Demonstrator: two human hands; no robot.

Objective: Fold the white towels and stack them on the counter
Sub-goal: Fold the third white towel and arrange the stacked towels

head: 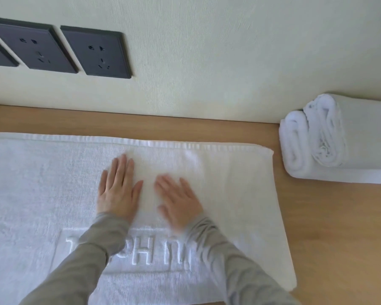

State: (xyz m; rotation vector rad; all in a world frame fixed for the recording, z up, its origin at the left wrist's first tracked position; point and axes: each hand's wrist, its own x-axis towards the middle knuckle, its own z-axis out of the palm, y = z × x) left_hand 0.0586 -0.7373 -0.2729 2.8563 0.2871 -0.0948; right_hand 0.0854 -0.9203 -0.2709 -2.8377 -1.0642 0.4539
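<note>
Two hands down flat on one white towel, spread across wooden tabletop. Far hem runs parallel w/ wall, just short of it. On left hand fingers straight, close together, palm pressing cloth, gripping nothing. The right hand is blurred; fingers extended, also flat on cloth, nothing held. Hands sit side by side near towel's middle, small gap betw. them. Grey sleeves cross raised lettering in the towel; letters partly hidden, can't read. To the right of spread towel, apart from it: two rolled towels, white, touching each other, on tabletop against wall. Dark sockets on wall, upper left.
</note>
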